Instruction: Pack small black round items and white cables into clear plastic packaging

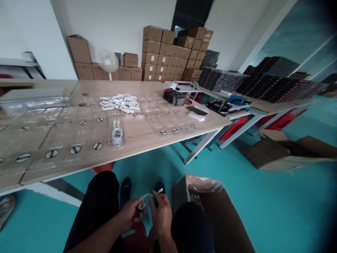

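Note:
Between my knees I hold a coiled white charging cable (145,200). My left hand (131,212) is closed around one side of its loop. The fingers of my right hand (161,209) pinch the cable near its white plug, which points up and right. On the table ahead lies a tangled pile of white cables (120,102). Nearer the edge, another coiled cable (117,135) sits in a clear plastic tray. An open cardboard box (181,195) beside my right leg has some white cables inside.
Clear plastic trays with round black-and-white labels (75,150) cover much of the table (139,129). A bundle of dark packages (173,96) stands toward its right end. Stacked cartons (163,52) and a white fan (108,61) are by the wall. Another open carton (286,151) is on the floor at right.

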`<state>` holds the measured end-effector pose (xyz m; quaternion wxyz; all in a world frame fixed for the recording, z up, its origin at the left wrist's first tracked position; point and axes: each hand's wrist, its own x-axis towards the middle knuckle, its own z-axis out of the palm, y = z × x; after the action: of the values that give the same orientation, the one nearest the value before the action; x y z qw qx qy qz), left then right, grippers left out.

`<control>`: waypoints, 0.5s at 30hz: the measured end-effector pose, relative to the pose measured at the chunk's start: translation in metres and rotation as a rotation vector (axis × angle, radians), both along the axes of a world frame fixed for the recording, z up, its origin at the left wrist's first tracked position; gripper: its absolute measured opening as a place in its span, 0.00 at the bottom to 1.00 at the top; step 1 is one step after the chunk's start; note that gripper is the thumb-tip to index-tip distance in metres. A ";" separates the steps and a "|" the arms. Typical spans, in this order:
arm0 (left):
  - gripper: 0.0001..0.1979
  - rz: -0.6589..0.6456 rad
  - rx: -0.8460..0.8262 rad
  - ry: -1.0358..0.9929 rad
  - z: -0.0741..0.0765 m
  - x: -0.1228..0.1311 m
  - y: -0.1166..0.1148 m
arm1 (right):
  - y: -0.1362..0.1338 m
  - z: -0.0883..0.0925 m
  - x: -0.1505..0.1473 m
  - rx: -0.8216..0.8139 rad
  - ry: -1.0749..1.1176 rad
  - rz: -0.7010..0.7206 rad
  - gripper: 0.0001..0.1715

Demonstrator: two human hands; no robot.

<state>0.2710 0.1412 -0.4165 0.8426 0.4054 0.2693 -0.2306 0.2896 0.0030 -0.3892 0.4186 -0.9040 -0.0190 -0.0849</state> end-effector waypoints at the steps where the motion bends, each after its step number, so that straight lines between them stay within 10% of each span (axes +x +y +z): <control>1: 0.26 -0.038 0.065 -0.034 -0.001 -0.002 0.000 | -0.002 0.001 0.002 0.057 0.020 -0.002 0.19; 7: 0.27 -0.194 0.459 -0.356 0.005 -0.008 -0.002 | -0.024 0.002 0.012 0.583 0.216 -0.269 0.20; 15: 0.29 -0.142 0.042 -0.224 0.006 -0.006 -0.026 | 0.002 0.008 -0.002 1.180 0.609 -0.083 0.35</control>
<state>0.2645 0.1151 -0.4103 0.8403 0.4642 0.1487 -0.2374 0.2871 0.0045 -0.3808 0.8263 -0.5068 0.1845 0.1620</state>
